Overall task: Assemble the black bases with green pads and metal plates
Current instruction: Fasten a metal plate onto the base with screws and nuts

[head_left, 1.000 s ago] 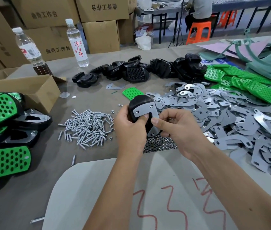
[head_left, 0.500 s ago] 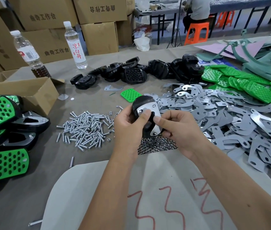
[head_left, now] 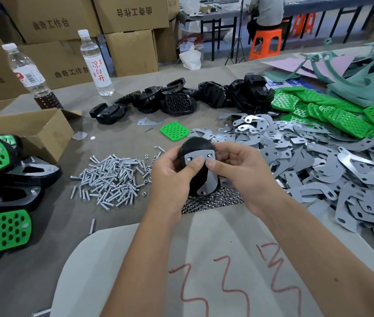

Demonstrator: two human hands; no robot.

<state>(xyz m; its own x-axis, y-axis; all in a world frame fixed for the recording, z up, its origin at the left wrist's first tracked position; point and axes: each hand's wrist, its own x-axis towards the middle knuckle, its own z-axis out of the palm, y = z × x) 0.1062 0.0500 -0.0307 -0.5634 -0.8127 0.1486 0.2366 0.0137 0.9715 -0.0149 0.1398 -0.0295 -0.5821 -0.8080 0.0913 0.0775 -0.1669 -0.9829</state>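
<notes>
Your left hand (head_left: 170, 179) and right hand (head_left: 238, 172) pinch a metal plate (head_left: 200, 161) against the black base (head_left: 196, 145), held above the nuts (head_left: 211, 201). Plate seating looks underway; next, align holes for screws (head_left: 110, 175).

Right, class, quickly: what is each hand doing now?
Left hand: grips the black base, thumb on the metal plate.
Right hand: pinches the same plate.
</notes>
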